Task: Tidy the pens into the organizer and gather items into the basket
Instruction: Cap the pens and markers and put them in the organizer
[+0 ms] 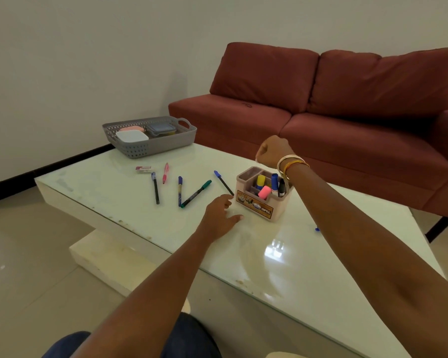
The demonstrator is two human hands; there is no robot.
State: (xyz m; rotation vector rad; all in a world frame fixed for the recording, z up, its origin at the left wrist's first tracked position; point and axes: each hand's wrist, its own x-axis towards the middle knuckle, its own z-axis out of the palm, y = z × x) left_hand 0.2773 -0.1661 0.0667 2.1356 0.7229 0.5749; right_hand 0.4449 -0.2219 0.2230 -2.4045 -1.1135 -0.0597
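The organizer [263, 195] stands on the white table [308, 267], and everything here is placed from it. It already holds 4 or 5 markers upright in its right-hand compartments. The left hand [219, 218] rests on the table just left of the organizer's front corner, fingers loosely spread and gripping nothing; its fingertips [228, 200] lie at the near end of the blue-capped pen [223, 182]. That pen runs diagonally, cap end away and to the left, near end pointing back toward the organizer's front, so its long axis leads straight out from those fingertips. The left hand is plainly the nearer one for it. The right hand [272, 151] hangs above the organizer's far side with fingers curled; whether it holds anything cannot be told. Farther left lie 4 more pens: the green pen [195, 193] and the dark blue pen [179, 191] meeting at their near tips, then a black pen [155, 188] and a pink pen [165, 173]. An eraser [143, 169] sits beyond them, and the grey basket [150, 147], far left and back, holds 3 lidded boxes.
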